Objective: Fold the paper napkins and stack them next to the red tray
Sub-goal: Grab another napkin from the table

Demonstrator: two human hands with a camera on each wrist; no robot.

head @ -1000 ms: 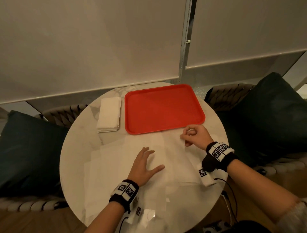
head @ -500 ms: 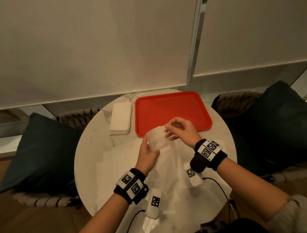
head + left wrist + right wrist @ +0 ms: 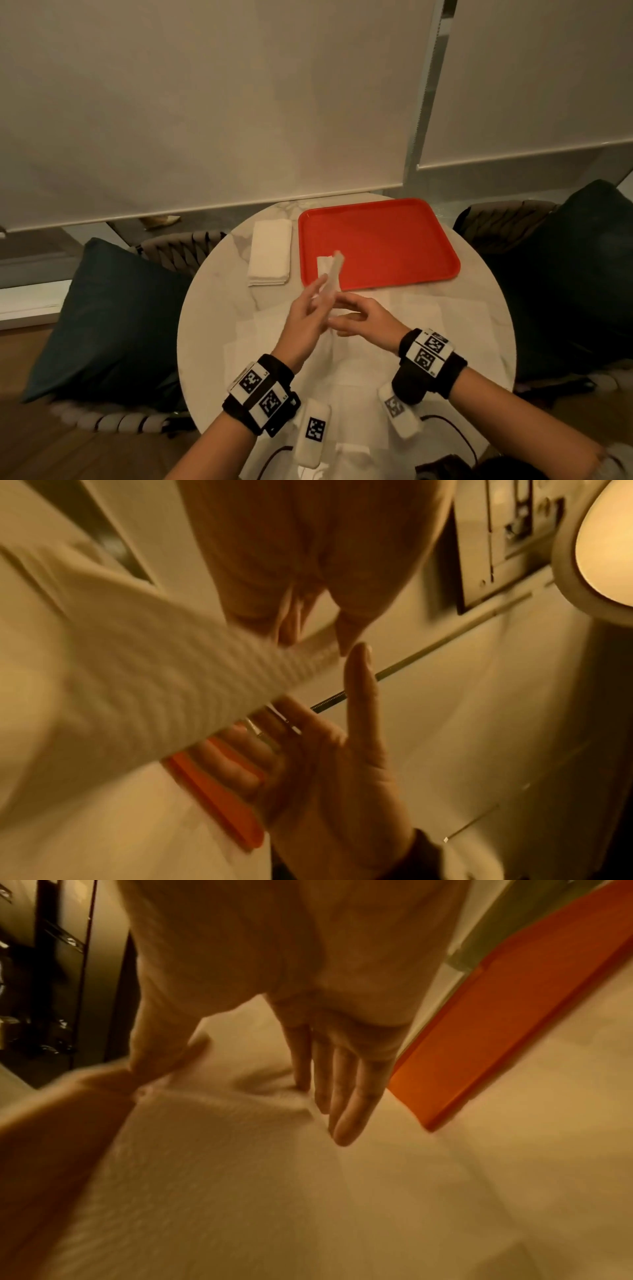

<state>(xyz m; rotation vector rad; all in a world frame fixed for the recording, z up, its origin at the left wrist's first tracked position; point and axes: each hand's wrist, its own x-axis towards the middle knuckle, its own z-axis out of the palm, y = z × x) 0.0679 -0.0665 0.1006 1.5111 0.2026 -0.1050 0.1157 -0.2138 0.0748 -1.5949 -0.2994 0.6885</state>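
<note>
A white paper napkin point(image 3: 329, 274) is lifted off the round table point(image 3: 219, 274), its folded end standing up over the front edge of the red tray point(image 3: 376, 240). My left hand point(image 3: 315, 298) pinches it near that upper end; the left wrist view shows the napkin point(image 3: 154, 696) running to my left hand point(image 3: 308, 631). My right hand point(image 3: 346, 315) is open just right of it, straight fingers point(image 3: 342, 1096) against the napkin point(image 3: 222, 1164). A stack of folded napkins point(image 3: 270, 253) lies left of the tray.
Several unfolded napkins point(image 3: 421, 315) are spread over the near half of the table, under my hands. Dark cushions sit on chairs at the left point(image 3: 102, 318) and right point(image 3: 565, 274). A cable point(image 3: 445, 421) hangs at the table's near edge.
My left hand was flat on the spread napkins and my right pinched a corner by the tray. Both lifted one napkin; now it stands narrower and higher, and my right fingers have straightened.
</note>
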